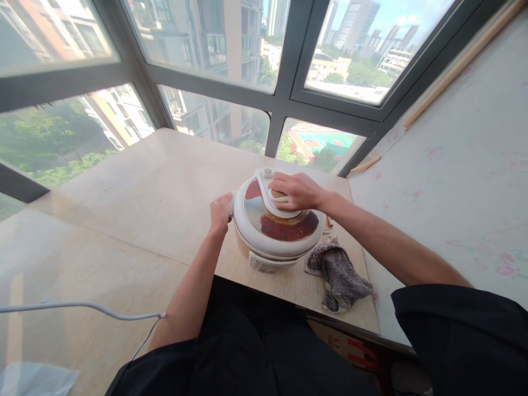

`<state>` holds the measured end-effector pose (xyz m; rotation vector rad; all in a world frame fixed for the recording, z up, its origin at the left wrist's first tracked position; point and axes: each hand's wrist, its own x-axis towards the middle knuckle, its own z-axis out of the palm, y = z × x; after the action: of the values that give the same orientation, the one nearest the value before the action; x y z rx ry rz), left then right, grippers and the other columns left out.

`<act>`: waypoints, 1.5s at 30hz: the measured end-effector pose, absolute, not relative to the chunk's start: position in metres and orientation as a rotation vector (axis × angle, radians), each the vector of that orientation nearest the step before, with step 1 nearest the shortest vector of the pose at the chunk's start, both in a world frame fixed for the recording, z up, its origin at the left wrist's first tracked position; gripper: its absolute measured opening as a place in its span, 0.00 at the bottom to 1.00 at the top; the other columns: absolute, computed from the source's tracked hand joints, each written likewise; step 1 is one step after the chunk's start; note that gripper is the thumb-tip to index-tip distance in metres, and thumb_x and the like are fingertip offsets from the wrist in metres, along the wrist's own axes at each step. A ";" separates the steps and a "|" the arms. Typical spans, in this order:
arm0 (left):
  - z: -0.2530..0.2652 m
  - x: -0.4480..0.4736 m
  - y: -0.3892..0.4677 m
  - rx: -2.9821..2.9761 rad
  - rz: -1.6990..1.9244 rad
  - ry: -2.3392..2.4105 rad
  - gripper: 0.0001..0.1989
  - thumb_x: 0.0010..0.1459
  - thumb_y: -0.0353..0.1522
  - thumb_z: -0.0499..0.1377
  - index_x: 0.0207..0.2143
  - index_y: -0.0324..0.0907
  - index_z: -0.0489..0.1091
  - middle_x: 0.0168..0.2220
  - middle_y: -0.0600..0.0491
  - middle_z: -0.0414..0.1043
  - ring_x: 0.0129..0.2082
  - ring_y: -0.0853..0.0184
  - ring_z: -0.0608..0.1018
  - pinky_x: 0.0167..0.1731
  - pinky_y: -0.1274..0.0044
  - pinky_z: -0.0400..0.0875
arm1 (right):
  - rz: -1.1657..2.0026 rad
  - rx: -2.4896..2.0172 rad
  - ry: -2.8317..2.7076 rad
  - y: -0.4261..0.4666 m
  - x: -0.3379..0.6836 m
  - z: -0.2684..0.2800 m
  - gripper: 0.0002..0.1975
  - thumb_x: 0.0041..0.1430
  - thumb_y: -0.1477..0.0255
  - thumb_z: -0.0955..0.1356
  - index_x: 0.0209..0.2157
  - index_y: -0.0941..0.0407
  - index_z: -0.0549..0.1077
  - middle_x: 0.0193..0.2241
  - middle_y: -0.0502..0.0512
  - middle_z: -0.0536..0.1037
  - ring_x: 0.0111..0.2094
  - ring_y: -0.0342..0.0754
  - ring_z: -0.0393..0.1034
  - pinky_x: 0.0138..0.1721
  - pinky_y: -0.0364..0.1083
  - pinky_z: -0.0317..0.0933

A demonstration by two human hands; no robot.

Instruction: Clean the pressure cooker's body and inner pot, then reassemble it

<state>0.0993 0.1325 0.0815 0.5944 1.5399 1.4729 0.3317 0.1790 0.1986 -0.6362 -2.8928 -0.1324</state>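
Note:
A round white electric cooking pot [243,234] stands on the wooden ledge, close to its front edge. On top sits its lid [266,250], white-rimmed with a see-through window that shows dark red patches. My right hand [297,191] is closed around the knob on the lid's curved handle. At the pot's left side, my left hand [221,212] grips the side handle, which it mostly covers. A crumpled grey-brown cloth [340,275] lies just right of the pot. What is inside the pot cannot be made out clearly.
The pale wooden ledge [165,181] runs along dark-framed windows [284,60]. A flowered wall [462,181] bounds the right side. At the lower left are a white cable [91,308] and a white sheet or bag [39,379]. A cardboard box [330,335] shows below the ledge.

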 end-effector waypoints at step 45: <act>0.078 0.107 0.133 0.608 1.559 1.602 0.14 0.57 0.35 0.58 0.21 0.40 0.64 0.19 0.59 0.56 0.20 0.72 0.59 0.20 0.79 0.51 | -0.238 -0.988 -2.993 0.158 0.321 0.215 0.15 0.60 0.60 0.67 0.42 0.56 0.73 0.41 0.61 0.75 0.31 0.48 0.62 0.30 0.47 0.42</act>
<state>0.1074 0.1333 0.0780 0.6079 1.6017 1.5586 0.3213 0.1576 0.2145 -0.9884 -2.9927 -0.2377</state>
